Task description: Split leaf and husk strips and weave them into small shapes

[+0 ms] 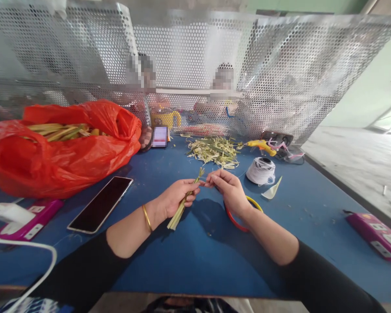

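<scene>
Got both arms stretched over the blue table [169, 265], left hand [179, 198] curled snug round the stalks [178, 216], which slant up and away from me. Right hand [230, 189] is just beside their tips, fingers pinched together, can't tell on what, if anything. Lit phone [160, 136] text's too tiny to read.
</scene>
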A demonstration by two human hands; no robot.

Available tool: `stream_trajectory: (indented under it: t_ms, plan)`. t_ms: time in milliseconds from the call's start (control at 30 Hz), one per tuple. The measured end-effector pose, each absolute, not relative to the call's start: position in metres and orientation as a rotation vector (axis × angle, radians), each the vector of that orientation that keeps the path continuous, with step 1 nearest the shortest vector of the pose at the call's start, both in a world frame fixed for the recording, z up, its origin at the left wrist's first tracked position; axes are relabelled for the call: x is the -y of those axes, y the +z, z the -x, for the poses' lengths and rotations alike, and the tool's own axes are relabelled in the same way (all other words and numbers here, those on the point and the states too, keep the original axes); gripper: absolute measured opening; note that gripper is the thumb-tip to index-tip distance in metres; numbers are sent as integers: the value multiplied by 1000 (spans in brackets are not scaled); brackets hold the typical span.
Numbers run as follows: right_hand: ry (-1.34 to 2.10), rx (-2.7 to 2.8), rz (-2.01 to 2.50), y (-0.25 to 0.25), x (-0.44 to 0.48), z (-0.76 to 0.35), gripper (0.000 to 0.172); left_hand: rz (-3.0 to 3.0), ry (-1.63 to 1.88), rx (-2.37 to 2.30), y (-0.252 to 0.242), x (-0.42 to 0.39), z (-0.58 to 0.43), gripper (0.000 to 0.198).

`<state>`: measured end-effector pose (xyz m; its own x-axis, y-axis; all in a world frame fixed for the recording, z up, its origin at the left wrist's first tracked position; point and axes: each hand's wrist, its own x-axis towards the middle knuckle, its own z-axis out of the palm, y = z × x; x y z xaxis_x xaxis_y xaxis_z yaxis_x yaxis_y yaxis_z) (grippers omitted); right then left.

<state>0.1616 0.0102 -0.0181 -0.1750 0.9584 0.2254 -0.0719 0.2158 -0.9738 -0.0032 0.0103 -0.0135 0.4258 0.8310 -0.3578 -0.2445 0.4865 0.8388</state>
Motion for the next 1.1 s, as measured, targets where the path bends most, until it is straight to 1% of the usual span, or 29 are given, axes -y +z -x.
stream_trajectory:
  t_ms: [133,267,333,500,633,700,733,800,867,900,1033,1100]
  plan:
    - [1161,1469,905,-21,-9,-160,28,-795,811,-924,-11,-11,4,4]
    - [1093,1653,896,-24,-5,-157,29,-828,861,-965,-9,-10,4,22]
    - [1018,1762,886,-26,-3,-155,28,-856,881,-994,-9,-10,4,27]
    - [866,1945,866,-25,1,-152,25,-919,927,-1071,-8,-7,2,24]
    - [819,2129,848,-8,6,-155,18,-1000,993,-1129,-7,-7,3,23]
    - [761,2297,969,5,12,-165,10,-1062,1041,-1174,-6,-8,5,20]
    - [673,2362,1128,11,17,-172,6,-1092,1058,-1201,-5,-8,6,18]
    - [371,2441,1599,18,27,-188,18,-1154,1089,-1256,-3,-9,9,15]
    - [163,2471,2005,18,37,-203,20,-1231,1123,-1304,-1,-10,11,15]
    - [120,2485,2113,16,41,-209,21,-1278,1144,-1330,0,-10,11,15]
    - [111,2485,2231,7,47,-214,34,-1475,1209,-1421,0,-9,13,19]
    - [166,2430,2248,6,44,-212,47,-1557,1227,-1449,-1,-10,14,22]
